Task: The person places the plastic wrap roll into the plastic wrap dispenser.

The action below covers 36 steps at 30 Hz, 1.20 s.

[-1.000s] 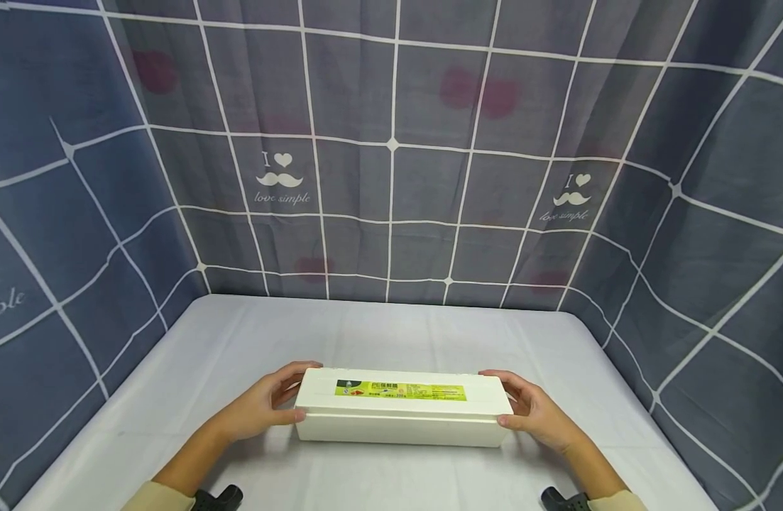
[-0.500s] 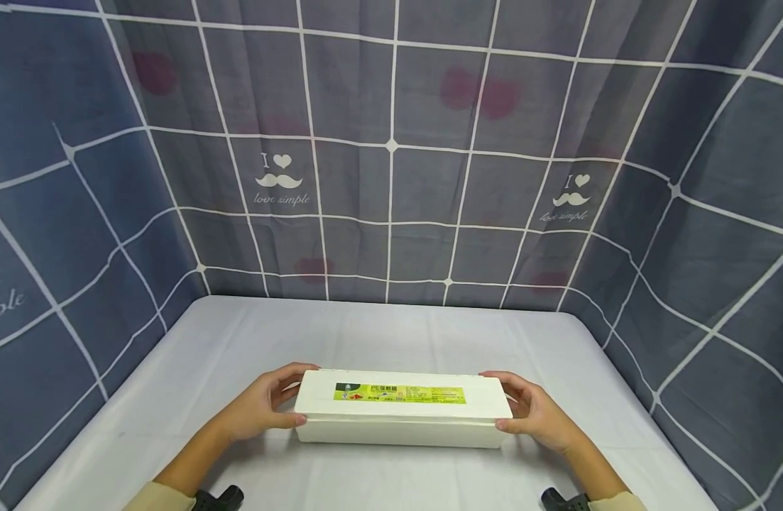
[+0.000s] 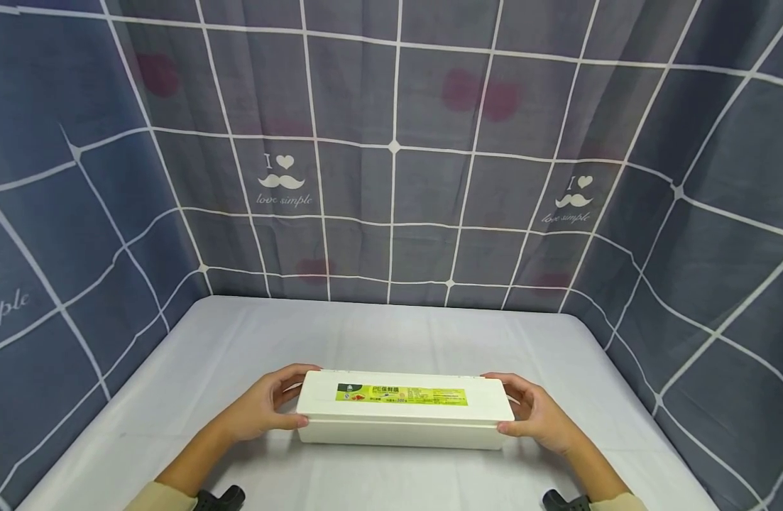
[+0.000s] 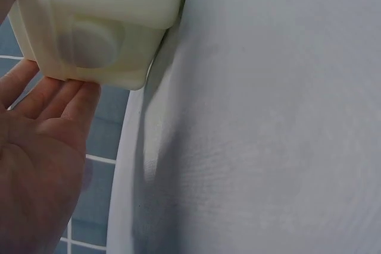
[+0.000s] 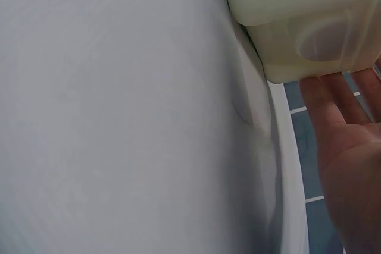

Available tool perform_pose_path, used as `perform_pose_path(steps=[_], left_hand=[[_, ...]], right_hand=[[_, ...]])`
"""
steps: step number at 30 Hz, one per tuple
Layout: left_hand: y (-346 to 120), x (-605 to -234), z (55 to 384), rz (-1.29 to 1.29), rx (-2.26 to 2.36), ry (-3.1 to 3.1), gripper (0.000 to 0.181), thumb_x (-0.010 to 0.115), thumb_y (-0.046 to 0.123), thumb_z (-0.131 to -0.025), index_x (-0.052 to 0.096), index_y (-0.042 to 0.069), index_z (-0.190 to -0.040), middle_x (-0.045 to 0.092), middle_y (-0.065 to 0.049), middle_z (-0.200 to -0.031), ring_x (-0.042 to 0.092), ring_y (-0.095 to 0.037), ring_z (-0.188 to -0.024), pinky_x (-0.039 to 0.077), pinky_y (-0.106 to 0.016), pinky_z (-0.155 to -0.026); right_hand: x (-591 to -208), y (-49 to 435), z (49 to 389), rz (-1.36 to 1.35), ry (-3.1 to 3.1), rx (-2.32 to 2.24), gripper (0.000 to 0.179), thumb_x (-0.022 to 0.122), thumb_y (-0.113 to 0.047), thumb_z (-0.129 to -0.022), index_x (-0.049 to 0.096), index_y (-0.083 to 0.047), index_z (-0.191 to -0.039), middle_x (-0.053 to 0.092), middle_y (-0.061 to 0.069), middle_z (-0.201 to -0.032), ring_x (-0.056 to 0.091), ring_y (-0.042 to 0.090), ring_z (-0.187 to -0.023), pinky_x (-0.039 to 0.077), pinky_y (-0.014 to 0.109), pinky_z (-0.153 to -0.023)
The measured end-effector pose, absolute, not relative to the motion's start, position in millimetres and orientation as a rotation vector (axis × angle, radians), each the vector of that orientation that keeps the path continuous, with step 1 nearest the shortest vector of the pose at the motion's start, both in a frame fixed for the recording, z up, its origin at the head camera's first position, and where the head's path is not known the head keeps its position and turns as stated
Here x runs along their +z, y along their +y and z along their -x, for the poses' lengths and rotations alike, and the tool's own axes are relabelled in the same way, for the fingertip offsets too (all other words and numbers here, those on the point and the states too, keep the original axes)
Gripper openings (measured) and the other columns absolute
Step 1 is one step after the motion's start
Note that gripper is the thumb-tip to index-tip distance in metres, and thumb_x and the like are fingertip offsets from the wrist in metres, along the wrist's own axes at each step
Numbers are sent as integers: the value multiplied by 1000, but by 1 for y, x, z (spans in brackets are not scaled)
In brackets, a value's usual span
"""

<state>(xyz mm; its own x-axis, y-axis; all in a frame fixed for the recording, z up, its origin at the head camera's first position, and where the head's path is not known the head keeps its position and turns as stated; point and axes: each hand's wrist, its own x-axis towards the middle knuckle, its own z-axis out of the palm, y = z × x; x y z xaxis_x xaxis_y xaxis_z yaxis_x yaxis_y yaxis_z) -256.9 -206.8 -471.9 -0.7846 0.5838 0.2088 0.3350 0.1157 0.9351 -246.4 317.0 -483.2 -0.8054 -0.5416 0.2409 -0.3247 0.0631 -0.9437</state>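
A long white cling film box [image 3: 405,434] with a yellow-green label [image 3: 401,394] lies crosswise on the white-covered table, its lid down. My left hand [image 3: 261,407] grips its left end, thumb at the front corner and fingers toward the back. The right end is held likewise by my right hand [image 3: 541,414]. In the left wrist view, fingertips of the left hand [image 4: 44,141] touch the box's end wall [image 4: 134,57], near a round recess. The right wrist view has the right hand's fingers [image 5: 321,102] against the opposite end [image 5: 280,57]. The inside is hidden.
White cloth [image 3: 391,333] covers the table around the box. A blue-grey curtain [image 3: 359,177] with white grid lines encloses the back and both sides. Dark wrist mounts [image 3: 220,498] sit at the cuffs of both sleeves.
The lid's front edge and its label sit slightly lower in the head view, and less of the front wall shows. Both hands keep their hold with hardly any shift.
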Motion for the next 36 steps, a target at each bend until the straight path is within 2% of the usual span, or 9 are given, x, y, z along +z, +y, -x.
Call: perform_pose_path(steps=[5,15,21,28,36], left_hand=[[-207,-473,258,-903,1718,2188,77,85,6,-80,47,6,-148,49,-20,-151,50,3,-136,40,-10,-111],[-208,-474,259,-919,1718,2185,77,86,5,-80,48,6,-147,51,-19,-149,52,-1,-135,40,-11,-112],[-208,-474,260,-932,1722,2178,77,85,5,-80,47,3,-147,51,-20,-149,52,-1,-135,41,-11,-112],[-207,-475,260,-936,1720,2176,75,85,5,-81,49,6,-146,52,-19,-148,52,-2,-135,41,-11,-112],[-209,-478,261,-929,1735,2167,77,85,4,-80,47,6,-147,50,-21,-149,51,0,-135,40,-11,-111]], right_hand=[[-484,318,248,901,2138,-1837,74,75,8,-81,42,8,-148,56,10,-146,61,14,-126,58,29,-98],[-483,317,245,826,2185,-1824,74,77,5,-80,46,0,-147,57,10,-144,62,16,-125,59,31,-98],[-485,318,248,857,2187,-1818,74,77,6,-80,45,2,-147,57,12,-144,61,15,-126,59,30,-98],[-485,319,248,878,2152,-1829,74,76,7,-81,43,5,-148,56,15,-144,61,15,-126,59,30,-98],[-483,318,247,797,2176,-1816,75,78,5,-80,45,2,-148,59,7,-144,61,13,-126,58,29,-98]])
